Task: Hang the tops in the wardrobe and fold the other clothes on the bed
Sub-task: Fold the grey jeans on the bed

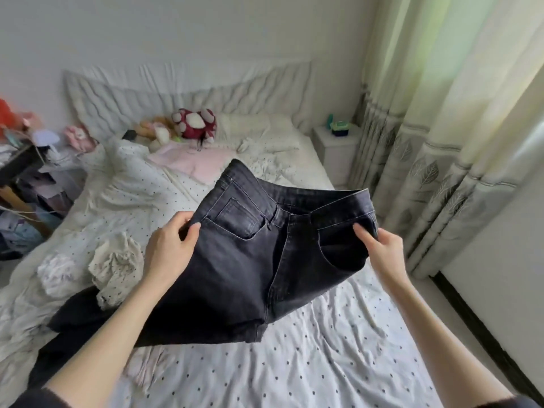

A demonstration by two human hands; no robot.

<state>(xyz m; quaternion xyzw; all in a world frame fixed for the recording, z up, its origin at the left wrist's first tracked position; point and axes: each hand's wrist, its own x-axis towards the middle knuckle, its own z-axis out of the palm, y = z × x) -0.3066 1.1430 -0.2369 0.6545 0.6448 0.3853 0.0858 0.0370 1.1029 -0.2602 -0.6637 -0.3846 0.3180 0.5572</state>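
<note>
2 hands pinch the jeans [244, 260] at the hips: left hand [167, 254], right hand [379, 251]. Waistband points away, legs trail left over the bed [338, 363].

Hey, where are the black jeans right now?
In the head view the black jeans are mid-frame, held up over the bed, the left hand and right hand each gripping a side near the waistband.
</note>
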